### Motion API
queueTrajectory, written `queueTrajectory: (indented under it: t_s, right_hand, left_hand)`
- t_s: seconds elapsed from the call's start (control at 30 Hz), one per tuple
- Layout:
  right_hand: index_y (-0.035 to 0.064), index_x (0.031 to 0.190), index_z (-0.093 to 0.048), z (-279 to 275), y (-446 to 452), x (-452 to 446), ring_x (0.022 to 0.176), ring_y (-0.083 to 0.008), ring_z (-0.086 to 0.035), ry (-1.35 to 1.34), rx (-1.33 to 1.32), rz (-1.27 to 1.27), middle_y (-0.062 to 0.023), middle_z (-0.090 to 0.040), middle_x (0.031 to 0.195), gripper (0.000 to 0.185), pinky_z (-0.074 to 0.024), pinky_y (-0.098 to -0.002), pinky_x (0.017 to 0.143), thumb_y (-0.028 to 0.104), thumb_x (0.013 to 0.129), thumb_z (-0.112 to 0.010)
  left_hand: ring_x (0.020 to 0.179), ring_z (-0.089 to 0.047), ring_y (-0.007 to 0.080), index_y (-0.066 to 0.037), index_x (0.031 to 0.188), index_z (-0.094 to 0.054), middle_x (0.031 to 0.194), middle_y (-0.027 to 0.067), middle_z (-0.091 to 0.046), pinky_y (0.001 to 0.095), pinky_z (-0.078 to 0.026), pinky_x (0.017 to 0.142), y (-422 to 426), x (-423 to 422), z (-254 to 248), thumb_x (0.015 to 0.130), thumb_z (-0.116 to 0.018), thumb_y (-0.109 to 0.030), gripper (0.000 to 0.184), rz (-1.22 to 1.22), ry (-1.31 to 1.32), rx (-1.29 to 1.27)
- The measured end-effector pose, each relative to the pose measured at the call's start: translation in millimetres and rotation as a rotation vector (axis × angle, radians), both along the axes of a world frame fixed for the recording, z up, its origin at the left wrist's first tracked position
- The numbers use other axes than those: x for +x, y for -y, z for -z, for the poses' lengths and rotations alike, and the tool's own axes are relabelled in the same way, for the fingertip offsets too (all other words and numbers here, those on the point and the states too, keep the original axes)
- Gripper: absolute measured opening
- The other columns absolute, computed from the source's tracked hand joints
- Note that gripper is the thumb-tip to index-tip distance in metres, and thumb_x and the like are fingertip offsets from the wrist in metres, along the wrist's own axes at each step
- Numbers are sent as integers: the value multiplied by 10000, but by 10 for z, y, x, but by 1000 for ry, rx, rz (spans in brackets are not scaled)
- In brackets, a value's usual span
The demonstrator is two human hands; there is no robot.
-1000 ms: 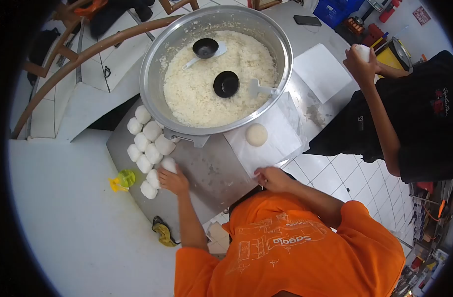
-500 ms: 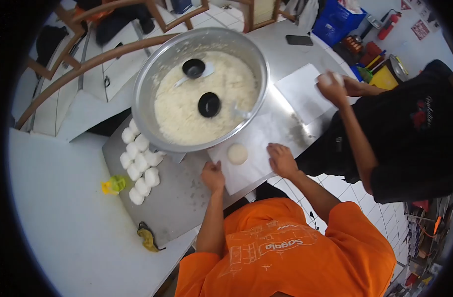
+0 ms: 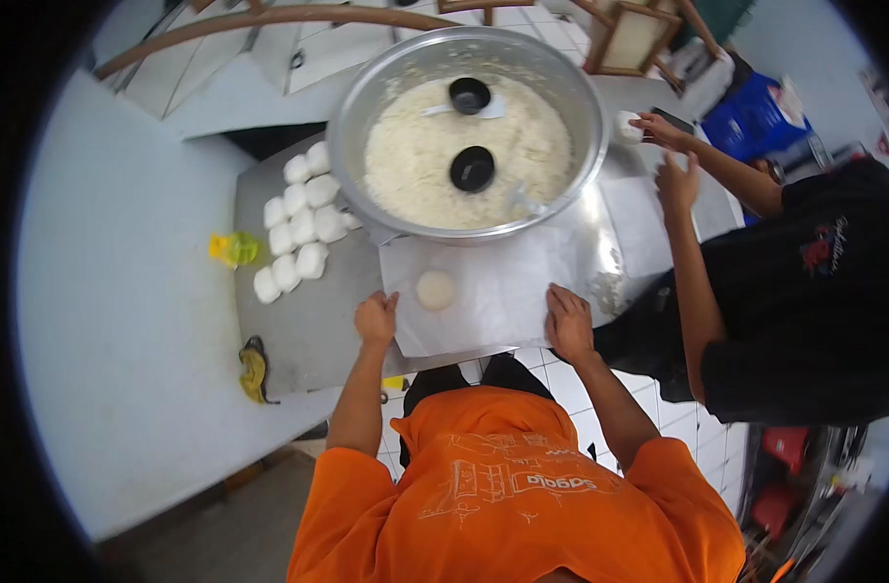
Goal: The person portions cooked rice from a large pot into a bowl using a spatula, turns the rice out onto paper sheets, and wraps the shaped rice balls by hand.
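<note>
A white paper sheet (image 3: pixel 493 291) lies on the metal table in front of me, with a round, flat, pale rice cake (image 3: pixel 435 290) on its left part. My left hand (image 3: pixel 376 318) is closed at the sheet's left edge, thumb and fingers pinching it. At the right edge, my right hand (image 3: pixel 569 323) rests with its fingers stretched out on the paper. Just beyond the sheet stands a big metal pot (image 3: pixel 483 231) of cooked rice (image 3: pixel 415 146). Two black cups (image 3: pixel 473 170) and a pale spatula (image 3: pixel 491 107) lie in the rice.
Several white wrapped bundles (image 3: pixel 304 225) sit left of the pot. A yellow-green bottle (image 3: pixel 234 249) and a banana peel (image 3: pixel 254 371) are at the table's left side. On the right, a co-worker in black (image 3: pixel 765 291) holds a white bundle (image 3: pixel 628 127) beside another paper sheet (image 3: pixel 634 219).
My view has turned and shifted. The paper is more squared to me, with my hands at its two sides. The co-worker's hand has carried the white bundle toward the pot's right side.
</note>
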State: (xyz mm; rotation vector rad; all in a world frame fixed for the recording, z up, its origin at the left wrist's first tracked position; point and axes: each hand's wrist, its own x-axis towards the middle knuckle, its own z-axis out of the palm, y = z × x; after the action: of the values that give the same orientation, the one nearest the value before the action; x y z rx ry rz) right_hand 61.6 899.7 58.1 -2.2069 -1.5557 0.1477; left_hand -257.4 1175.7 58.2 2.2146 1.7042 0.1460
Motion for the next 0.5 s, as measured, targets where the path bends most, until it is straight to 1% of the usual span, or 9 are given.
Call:
queueTrajectory:
  t_s: [0.03,0.1,0.17,0.2,0.3,0.37,0.4,0.43,0.5]
  right_hand:
    - [-15,1303,-637,-10,-31,0,1332,-319,-542,12,-4,7,-148,-591,1433,470,-401,-485,1104,66,841,-658]
    - [-20,1289,-637,-111,-137,-98,1323,-333,-543,53,-63,73,-158,-592,1426,478,-409,-501,1088,77,823,-679]
    - [-25,1284,-628,-292,-261,-310,1324,-350,-532,110,-124,191,-165,-578,1436,486,-413,-512,1077,96,819,-692]
    - [-15,1302,-611,-343,-343,-432,1362,-359,-482,109,-100,171,-166,-532,1475,493,-391,-518,1107,134,839,-696]
    - [-9,1317,-606,-222,-724,-1052,1389,-353,-447,-112,33,-171,-166,-505,1496,501,-360,-527,1148,163,857,-701]
    - [-1,1363,-577,-293,-950,-1580,1452,-352,-391,-248,-17,-433,-188,-452,1548,558,-324,-520,1192,206,863,-715]
    - [5,1382,-563,-361,-1056,-1858,1468,-344,-380,-232,-28,-512,-183,-439,1563,570,-312,-524,1199,206,869,-711]
    - [11,1401,-549,-443,-1159,-2121,1483,-336,-369,-214,-37,-587,-179,-427,1577,583,-300,-529,1207,206,875,-707]
    - [25,1431,-523,-380,-1095,-2383,1511,-307,-347,-128,-101,-657,-156,-400,1606,596,-271,-540,1221,200,888,-698]
  left_hand:
    - [876,-693,385,-35,941,-686,863,162,-730,523,-502,818,-78,-184,-129,938,-724,-368,334,-75,16,22]
    - [1060,-678,345,-47,1109,-673,1061,155,-743,522,-466,938,-138,-617,-369,922,-734,-388,394,-219,33,61]
    - [1246,-567,328,-45,1279,-588,1288,160,-644,531,-386,1045,-131,-934,-422,901,-739,-426,557,-244,29,346]
    - [1338,-511,319,-45,1365,-546,1402,162,-595,535,-347,1098,-48,-1093,-423,891,-742,-445,650,-245,17,475]
    - [1435,-395,352,-24,1454,-481,1550,189,-449,549,-299,1147,338,-1445,-392,877,-733,-482,779,219,-20,339]
    - [1420,-405,365,-28,1479,-461,1533,195,-466,559,-285,1156,598,-1565,-471,879,-737,-428,772,262,-16,299]
    - [1413,-409,372,-30,1491,-450,1525,198,-475,564,-277,1161,681,-1625,-495,881,-740,-400,770,282,-13,282]
    - [1408,-425,354,-40,1481,-467,1529,183,-479,559,-287,1154,711,-1670,-467,895,-723,-388,728,302,-28,271]
    - [1398,-457,319,-59,1462,-502,1538,154,-487,549,-305,1141,862,-1804,-400,924,-690,-363,646,355,-52,219]
